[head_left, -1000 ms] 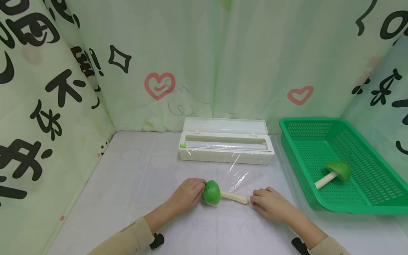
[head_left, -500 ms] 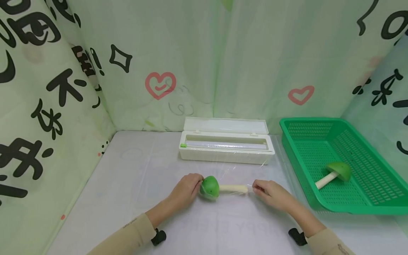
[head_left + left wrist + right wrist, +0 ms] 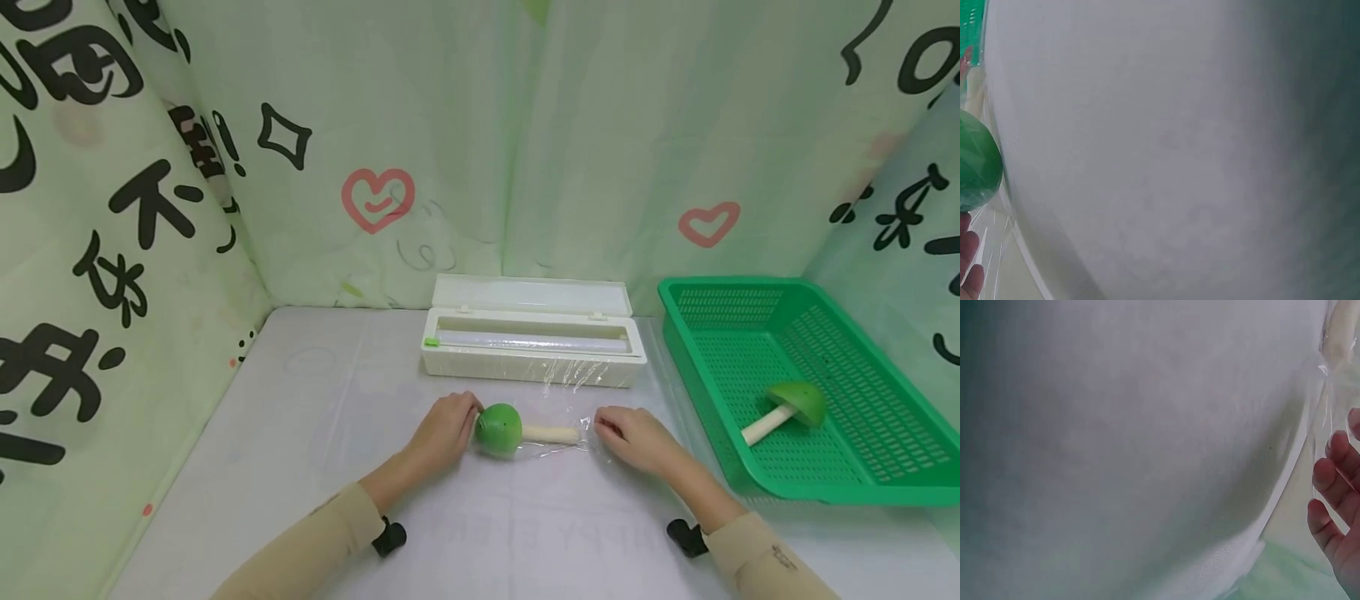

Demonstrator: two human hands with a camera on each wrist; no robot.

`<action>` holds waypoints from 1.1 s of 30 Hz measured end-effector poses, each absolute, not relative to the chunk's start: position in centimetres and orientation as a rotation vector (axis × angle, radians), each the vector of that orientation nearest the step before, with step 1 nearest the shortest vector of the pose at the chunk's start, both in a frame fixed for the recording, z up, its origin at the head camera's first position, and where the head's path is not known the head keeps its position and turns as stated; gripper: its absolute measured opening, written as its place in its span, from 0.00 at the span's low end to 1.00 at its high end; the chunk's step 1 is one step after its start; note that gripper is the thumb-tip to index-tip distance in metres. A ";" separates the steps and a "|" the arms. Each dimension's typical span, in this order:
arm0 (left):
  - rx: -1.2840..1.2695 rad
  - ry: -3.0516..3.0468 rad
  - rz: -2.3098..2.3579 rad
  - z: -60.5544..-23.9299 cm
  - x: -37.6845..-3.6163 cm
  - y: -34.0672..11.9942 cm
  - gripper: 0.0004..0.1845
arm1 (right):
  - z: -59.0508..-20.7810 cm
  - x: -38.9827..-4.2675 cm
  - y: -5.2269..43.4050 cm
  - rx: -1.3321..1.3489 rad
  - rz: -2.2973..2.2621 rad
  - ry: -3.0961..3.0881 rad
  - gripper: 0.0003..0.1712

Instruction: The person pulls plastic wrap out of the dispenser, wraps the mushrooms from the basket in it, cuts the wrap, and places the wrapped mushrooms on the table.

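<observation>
A mushroom with a green cap [image 3: 498, 430] and a pale stem [image 3: 551, 434] lies sideways above the table, wrapped in clear cling film [image 3: 564, 408]. My left hand [image 3: 444, 431] pinches the film beside the cap. Beyond the stem's end, my right hand [image 3: 636, 440] pinches the film's other side. The left wrist view catches the film-covered green cap [image 3: 977, 164] at its left edge, above several fingertips. Film stretches by my right fingers [image 3: 1334, 478] in the right wrist view. From the mushroom, the film runs back to the white cling film dispenser [image 3: 525, 367], whose lid stands up.
On the right stands a green plastic basket [image 3: 697, 400] holding another green-capped mushroom [image 3: 799, 403]. A white cloth [image 3: 300, 467] covers the table. Printed green curtains [image 3: 465, 150] close off the back and sides.
Both hands have shifted away from me, toward the dispenser, with the wrapped mushroom between them. Its stem has swung from slanting to nearly level across the view.
</observation>
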State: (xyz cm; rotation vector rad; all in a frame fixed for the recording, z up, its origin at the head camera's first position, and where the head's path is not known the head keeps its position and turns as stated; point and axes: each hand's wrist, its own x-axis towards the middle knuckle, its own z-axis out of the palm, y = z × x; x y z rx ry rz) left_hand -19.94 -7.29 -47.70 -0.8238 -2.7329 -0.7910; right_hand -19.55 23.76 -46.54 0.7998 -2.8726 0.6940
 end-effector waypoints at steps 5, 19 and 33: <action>-0.809 -2.703 -0.764 -47.8 -20.5 -7.3 0.03 | -46.6 -20.2 23.5 0.794 0.556 -2.891 0.13; -0.744 -2.636 -0.322 -48.6 -21.7 -8.1 0.04 | -47.1 -20.7 22.8 0.889 0.049 -2.826 0.02; -0.745 -2.732 -0.172 -48.4 -22.6 -7.2 0.03 | -47.6 -20.9 22.4 0.924 -0.131 -2.785 0.04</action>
